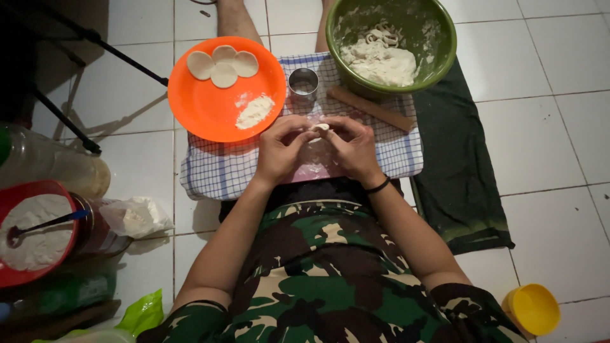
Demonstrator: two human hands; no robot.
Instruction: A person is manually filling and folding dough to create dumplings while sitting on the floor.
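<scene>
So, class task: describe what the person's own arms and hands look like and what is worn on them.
Both forearms are bare. Short camouflage sleeves in green, brown, black and cream end above the elbows. The right wrist carries a thin black band. The left hand and right hand wear no gloves; no rings are visible.

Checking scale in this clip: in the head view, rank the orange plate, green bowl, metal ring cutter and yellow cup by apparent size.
1-2. Green bowl and orange plate: look alike, unranked.
3. Yellow cup, though it sits nearer the camera.
4. Metal ring cutter.
</scene>
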